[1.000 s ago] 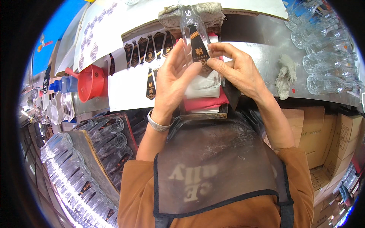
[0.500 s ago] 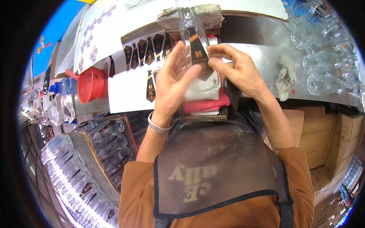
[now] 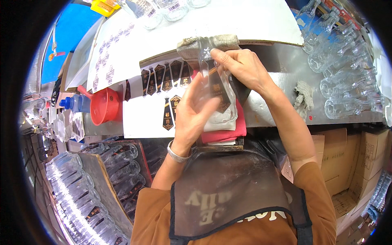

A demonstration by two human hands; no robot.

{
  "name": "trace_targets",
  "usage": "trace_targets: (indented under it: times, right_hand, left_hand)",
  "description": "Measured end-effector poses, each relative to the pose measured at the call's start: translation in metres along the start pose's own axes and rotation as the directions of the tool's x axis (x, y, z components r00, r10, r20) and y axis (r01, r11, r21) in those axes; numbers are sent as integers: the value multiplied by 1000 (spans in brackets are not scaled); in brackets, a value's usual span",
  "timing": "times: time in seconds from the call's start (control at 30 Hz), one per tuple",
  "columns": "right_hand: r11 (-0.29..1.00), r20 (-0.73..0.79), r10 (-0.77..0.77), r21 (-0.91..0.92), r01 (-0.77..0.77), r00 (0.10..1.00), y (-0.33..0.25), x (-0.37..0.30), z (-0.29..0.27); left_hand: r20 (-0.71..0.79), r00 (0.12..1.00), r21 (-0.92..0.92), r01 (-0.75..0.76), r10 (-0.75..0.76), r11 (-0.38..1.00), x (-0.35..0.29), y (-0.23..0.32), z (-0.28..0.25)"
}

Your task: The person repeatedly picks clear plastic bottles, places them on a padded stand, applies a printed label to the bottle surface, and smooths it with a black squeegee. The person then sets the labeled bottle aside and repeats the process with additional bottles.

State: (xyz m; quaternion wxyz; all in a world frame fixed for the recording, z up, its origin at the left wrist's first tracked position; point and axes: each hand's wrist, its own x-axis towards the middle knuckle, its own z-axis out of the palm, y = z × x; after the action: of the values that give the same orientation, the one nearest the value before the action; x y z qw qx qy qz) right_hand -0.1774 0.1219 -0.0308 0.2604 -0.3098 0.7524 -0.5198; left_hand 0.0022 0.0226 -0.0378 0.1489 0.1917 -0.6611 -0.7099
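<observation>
A clear glass bottle (image 3: 226, 111) lies on its back with its neck pointing away from me, resting on a rolled greyish cloth (image 3: 226, 41) and a padded wooden stand. A black, tie-shaped label (image 3: 219, 90) with gold print sits on its front. My right hand (image 3: 245, 69) has its fingers curled together at the bottle's neck, thumb and forefinger touching the glass. Along the bottle's left side is my left hand (image 3: 190, 116), fingers apart and slightly blurred. Left of it, several more black tie-shaped labels (image 3: 166, 77) lie on a white sheet (image 3: 139, 118).
A red plastic scoop (image 3: 104, 107) and a blue-capped bottle (image 3: 75, 103) stand at the left. Rows of clear bottles (image 3: 77, 188) fill the lower left, with others (image 3: 347, 85) at the right. A crumpled rag (image 3: 303, 98) lies on the metal table; cardboard boxes (image 3: 339, 159) are below.
My right hand has moved from the bottle's body up to its neck. The left hand stays by the bottle's left side. The whole view has shifted, showing more of the table's far side.
</observation>
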Motion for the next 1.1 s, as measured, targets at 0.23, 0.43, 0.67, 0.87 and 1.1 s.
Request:
trace_targets:
  times: [0.23,0.43,0.67,0.87,1.1]
  right_hand:
    - [999,0,2,-53,-2,1000,1,3,1]
    - [904,16,112,413,-109,994,29,-5,-4]
    - [933,-104,-142,318,168,984,-8,-32,-21]
    - [696,-122,-668,-451,559,734,-42,10,-31]
    - [504,-64,-819,-555,662,570,-62,9,-21]
  left_hand:
    - [-7,1000,11,-18,18,1000,0,-4,1]
    - [5,1000,60,5,-5,998,-1,5,4]
    - [-53,998,108,-26,32,994,-1,-3,2]
    - [-41,999,84,-12,16,996,0,1,6]
    - [-12,1000,160,28,-26,987,-1,7,3]
